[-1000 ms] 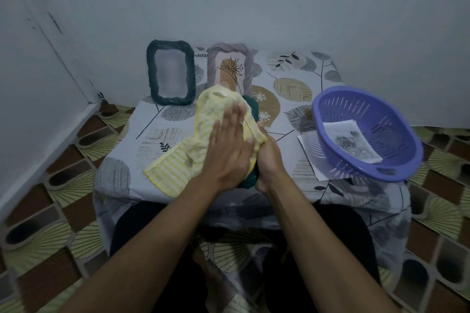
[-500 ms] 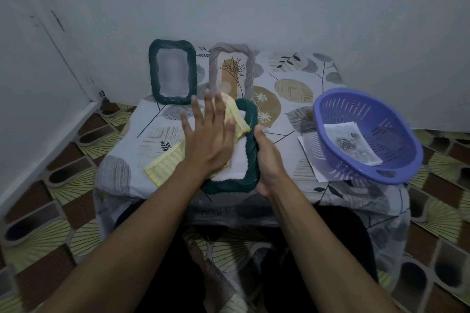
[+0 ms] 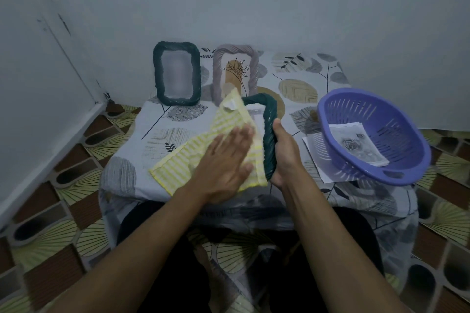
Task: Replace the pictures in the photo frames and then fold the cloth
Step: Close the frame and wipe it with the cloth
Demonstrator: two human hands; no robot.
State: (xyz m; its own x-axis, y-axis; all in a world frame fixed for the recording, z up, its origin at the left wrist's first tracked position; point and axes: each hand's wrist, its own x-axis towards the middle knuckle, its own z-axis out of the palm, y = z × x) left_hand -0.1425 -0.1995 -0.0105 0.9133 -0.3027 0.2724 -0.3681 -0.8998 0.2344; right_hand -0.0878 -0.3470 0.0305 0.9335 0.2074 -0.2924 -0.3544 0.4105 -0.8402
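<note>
Pressing yellow cloth point(image 3: 183, 160) with flat left hand point(image 3: 223, 168), right hand point(image 3: 286, 157) gripping green frame point(image 3: 269, 134)

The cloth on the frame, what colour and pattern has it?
Yellow and white stripes, cloth, head view.

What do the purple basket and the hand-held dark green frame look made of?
The purple basket: probably moulded plastic, smooth, slightly glossy, with slotted walls. The dark green frame, gripped by the right hand: matte twisted ridges like wound rope or cord; moulded resin is possible too.
</note>
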